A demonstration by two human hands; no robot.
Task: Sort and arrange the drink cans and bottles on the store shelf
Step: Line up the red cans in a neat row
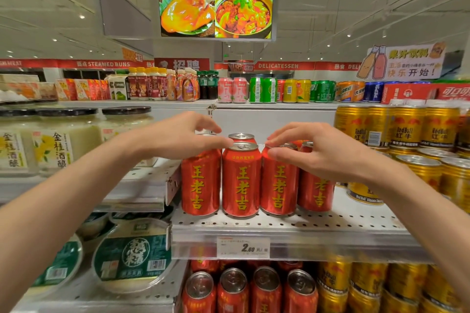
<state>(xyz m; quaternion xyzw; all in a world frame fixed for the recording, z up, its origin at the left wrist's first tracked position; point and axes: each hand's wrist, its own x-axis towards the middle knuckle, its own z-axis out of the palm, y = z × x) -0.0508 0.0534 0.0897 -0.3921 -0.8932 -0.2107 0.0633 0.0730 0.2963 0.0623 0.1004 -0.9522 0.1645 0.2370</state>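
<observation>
— What are the hands doing?

— The left hand (178,132) curls over the leftmost red can (200,180), fingertips pinching its top rim. The right hand (312,150) pinches the rim of the third red can (278,183), thumb in front, fingers bent over the lid.

— And the cans?

— Four red cans stand upright in a row, touching, near the front edge of the perforated shelf (330,223); the second can (241,180) sits untouched between the hands, another behind it.

— Around them?

— Gold cans (417,132) stacked right, pale jars (63,140) left, a price tag (243,248) below, a food screen (216,6) overhead.
</observation>
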